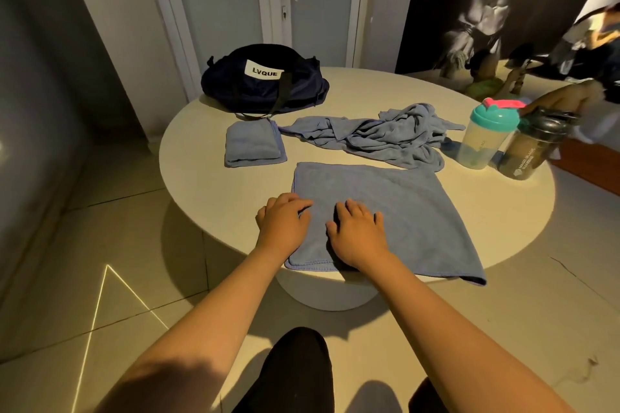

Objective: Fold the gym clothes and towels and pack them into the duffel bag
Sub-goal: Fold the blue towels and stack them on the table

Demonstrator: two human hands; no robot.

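A blue towel (399,211) lies spread flat at the near edge of the round white table (369,87). My left hand (285,218) rests on its left edge with fingers bent over the hem. My right hand (357,231) presses flat on the towel just beside it. A small folded blue towel (253,144) lies further back on the left. A crumpled blue cloth (382,136) lies behind the flat towel. The dark navy duffel bag (265,80) with a white label stands closed at the far left of the table.
A clear shaker bottle (486,134) with a teal lid and a dark bottle (533,147) stand at the table's right edge. Another person's hand (557,99) reaches toward the dark bottle from the right. A white door stands behind the table.
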